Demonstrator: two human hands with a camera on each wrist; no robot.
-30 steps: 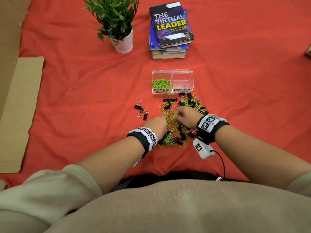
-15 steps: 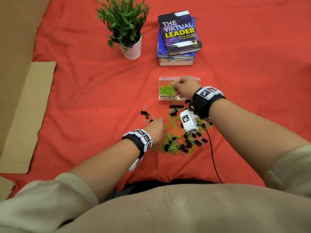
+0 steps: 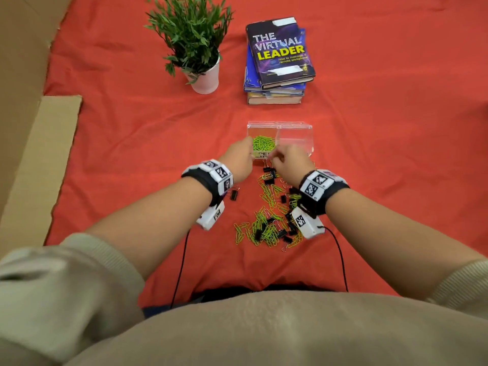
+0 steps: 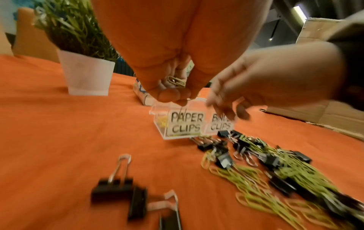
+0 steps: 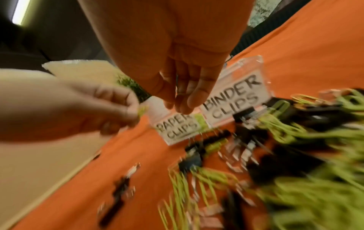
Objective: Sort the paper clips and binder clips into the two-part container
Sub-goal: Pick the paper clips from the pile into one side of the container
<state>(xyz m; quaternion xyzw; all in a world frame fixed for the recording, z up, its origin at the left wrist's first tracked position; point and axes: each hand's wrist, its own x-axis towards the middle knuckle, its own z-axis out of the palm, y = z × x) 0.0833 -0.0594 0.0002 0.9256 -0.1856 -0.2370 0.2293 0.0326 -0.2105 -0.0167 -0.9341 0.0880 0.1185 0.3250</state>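
My left hand [image 3: 239, 157] pinches a few paper clips [image 4: 176, 80] over the PAPER CLIPS side of the two-part container [image 3: 280, 126], near the middle of the red cloth [image 3: 132, 154]. My right hand [image 3: 290, 161] hangs beside it, fingers loose, holding nothing. I judge the drop comes next, then back to the mixed pile [image 3: 269, 223]; the binder-clip side looks unfilled.

You have one container [image 3: 280, 126] with two compartments, one plant [image 3: 188, 33], one stack of three books [image 3: 277, 72], two hands and two cardboard pieces [image 3: 39, 154]. Loose clips [image 3: 266, 228]: too many to count.
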